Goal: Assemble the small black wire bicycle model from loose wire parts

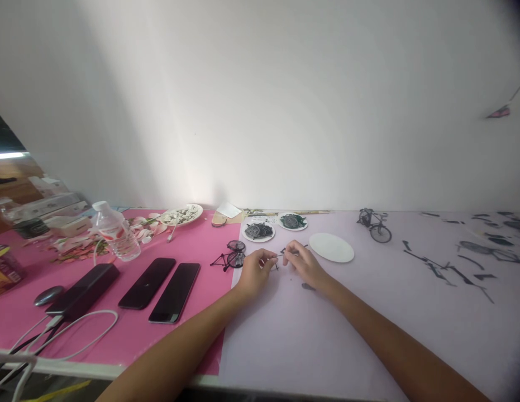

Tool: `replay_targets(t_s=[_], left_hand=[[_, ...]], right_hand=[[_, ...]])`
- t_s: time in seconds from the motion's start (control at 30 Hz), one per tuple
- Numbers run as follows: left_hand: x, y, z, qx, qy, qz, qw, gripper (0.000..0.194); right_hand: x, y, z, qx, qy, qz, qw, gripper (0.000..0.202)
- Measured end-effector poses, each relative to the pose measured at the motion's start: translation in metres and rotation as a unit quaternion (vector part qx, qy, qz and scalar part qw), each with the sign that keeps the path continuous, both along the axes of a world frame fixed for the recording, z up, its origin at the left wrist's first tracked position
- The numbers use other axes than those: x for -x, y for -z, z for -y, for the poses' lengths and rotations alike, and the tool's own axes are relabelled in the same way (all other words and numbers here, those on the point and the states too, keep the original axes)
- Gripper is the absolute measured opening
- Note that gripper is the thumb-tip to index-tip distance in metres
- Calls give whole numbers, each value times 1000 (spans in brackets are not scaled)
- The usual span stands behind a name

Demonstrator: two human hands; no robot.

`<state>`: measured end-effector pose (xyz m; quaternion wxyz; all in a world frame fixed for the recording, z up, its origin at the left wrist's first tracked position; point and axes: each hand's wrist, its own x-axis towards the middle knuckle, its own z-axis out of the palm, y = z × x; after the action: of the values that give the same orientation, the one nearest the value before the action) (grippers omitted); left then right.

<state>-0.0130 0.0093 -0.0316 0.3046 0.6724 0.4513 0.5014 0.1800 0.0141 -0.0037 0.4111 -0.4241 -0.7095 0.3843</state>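
Observation:
My left hand (pixel 256 270) is closed in a pinch on a thin dark part (pixel 280 255) at the middle of the table. Close beside it on the right, my right hand (pixel 302 262) has its fingertips pressed together near the same part; what they hold is too small to make out. A partly built black model bicycle (pixel 231 257) lies left of my left hand. Behind the hands are two white plates of dark small parts, the left plate (pixel 258 240) and the right plate (pixel 292 228). A bare white plate (pixel 331 248) lies to the right. A small dark piece (pixel 308 286) is under my right wrist.
An upright model bicycle (pixel 375 225) and scattered dark parts (pixel 448 268) are at the right. On the pink side lie two phones (pixel 147 283), a black power strip (pixel 82 291) with cables, a mouse (pixel 49 296), a bottle (pixel 117 231) and a plate of pale bits (pixel 182 215).

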Motion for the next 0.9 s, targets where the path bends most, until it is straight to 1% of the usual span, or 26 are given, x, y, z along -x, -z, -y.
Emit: replay_targets(t_s=[0.23, 0.63, 0.73, 0.9], left_hand=[[1, -1, -1, -1, -4, -6, 1000, 17], [1, 1, -2, -9, -3, -12, 1000, 17], [2, 1, -2, -14, -1, -15, 1000, 17], [2, 2, -1, -24, -2, -31, 999, 15]], right_hand=[[-1, 2, -2, 21, -12, -13, 1000, 27], [0, -1, -2, 14, -17, -4, 1000, 36], [0, -2, -1, 7, -12, 9, 1000, 40], [1, -3, 0, -29, 10, 39, 999, 51]])
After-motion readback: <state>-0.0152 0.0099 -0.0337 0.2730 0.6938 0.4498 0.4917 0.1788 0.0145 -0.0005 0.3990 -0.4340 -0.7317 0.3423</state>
